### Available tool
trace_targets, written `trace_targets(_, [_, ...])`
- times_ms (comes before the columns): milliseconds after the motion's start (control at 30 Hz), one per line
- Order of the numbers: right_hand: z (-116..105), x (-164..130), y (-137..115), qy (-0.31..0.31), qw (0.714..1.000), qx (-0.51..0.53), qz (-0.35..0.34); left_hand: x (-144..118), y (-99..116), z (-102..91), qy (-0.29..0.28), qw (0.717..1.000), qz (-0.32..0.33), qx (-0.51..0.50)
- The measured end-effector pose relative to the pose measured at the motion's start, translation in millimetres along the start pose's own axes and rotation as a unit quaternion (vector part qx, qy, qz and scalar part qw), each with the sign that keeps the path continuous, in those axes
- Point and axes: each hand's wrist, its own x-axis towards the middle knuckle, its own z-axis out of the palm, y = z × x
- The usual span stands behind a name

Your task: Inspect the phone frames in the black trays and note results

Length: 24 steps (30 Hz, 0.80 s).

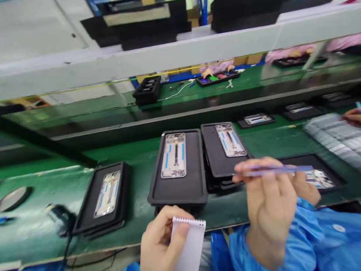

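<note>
My left hand (pixel 165 239) holds a small white spiral-bound notepad (pixel 190 246) low in the view, thumb across its front. My right hand (pixel 267 205) is raised to the right, fingers closed on a slim purple pen-like tool (pixel 286 169); blur hides its exact kind. Beyond my left hand, a black tray (pixel 195 187) carries a phone frame (pixel 174 155) with blue strips. Just right of it, a second black tray (pixel 215 162) bears a similar phone frame (pixel 231 140).
More stacked trays (pixel 85 217) stand on the left of the green bench (pixel 144 162), near a dark corded device (pixel 60 220) and a round disc (pixel 12 199). A co-worker's hand (pixel 307 189) is close behind my right hand. A shelf beam (pixel 171 52) spans above.
</note>
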Motion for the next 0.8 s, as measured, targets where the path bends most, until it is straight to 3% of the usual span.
trace_targets(100, [28, -49, -27, -0.072, 0.995, 0.048, 0.045, 19, 0, -6.6, 0.027, 0.999, 0.026, -0.01])
trace_targets(233, [44, -80, -30, -0.102, 0.995, -0.006, 0.004, 36, -5, -19.5, 0.013, 0.992, 0.123, -0.028])
trace_targets(433, [44, -77, -29, -0.16, 0.982, -0.071, -0.067, 41, 4, -33.9, 0.016, 0.975, 0.221, 0.01])
trace_targets(633, [46, -71, -41, -0.19, 0.973, -0.073, -0.11, 38, 6, -40.0, 0.011, 0.972, 0.235, 0.018])
trace_targets(800, [49, -73, -45, -0.19, 0.975, -0.062, -0.098, 34, 1, -42.6, 0.001, 0.973, 0.231, 0.008])
